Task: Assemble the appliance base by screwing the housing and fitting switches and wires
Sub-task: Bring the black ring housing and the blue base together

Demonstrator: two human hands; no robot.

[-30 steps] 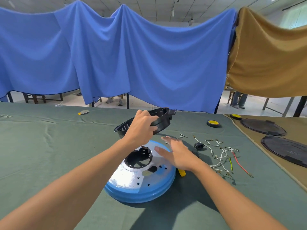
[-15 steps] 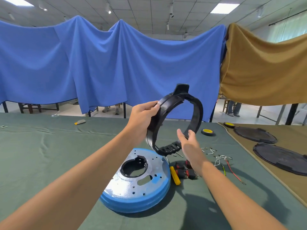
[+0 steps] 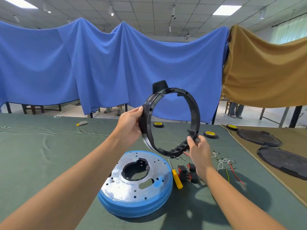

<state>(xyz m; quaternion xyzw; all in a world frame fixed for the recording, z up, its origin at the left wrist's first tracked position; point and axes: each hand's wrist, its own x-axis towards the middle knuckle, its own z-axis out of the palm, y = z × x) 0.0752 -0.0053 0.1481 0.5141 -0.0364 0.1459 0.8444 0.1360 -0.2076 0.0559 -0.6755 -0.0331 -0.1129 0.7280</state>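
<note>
Left hand: my left hand (image 3: 131, 123) grips the left edge of the black ring housing (image 3: 194, 112). The thumb lies on the side facing me and the fingers curl round behind the rim.
Right hand: my right hand (image 3: 198, 150) pinches the ring's lower right stretch, thumb on top of the rim and fingers underneath.
Ring housing: I hold it up in the air, standing almost on edge, with its opening turned towards me. A blunt tab sticks up from its top. It hangs above the far right side of the blue base (image 3: 129, 188) without touching it.
Blue base: it lies flat on the bench (image 3: 49, 155), near me and between my forearms. Its silvery plate, dotted with small holes, faces up. A black socket (image 3: 135, 168) sits in the central opening.
Screwdriver: the yellow-handled screwdriver (image 3: 177, 180) lies just right of the base, tip pointing away from me.
Switches: a small cluster of black-and-red switches (image 3: 187, 171) lies just right of the screwdriver, partly hidden by my right wrist.
Wires: loose white, green and red wires (image 3: 227, 166) lie on the bench further right, apart from the switches.
Tape rolls: I see three tape rolls (image 3: 158, 124) with yellow cores towards the far side of the bench.
Lids: two dark round lids (image 3: 259, 138) rest on the tan cloth at the right edge.
Backdrop: a blue curtain (image 3: 99, 63) hangs beyond the bench, with a tan curtain (image 3: 265, 72) to its right.
</note>
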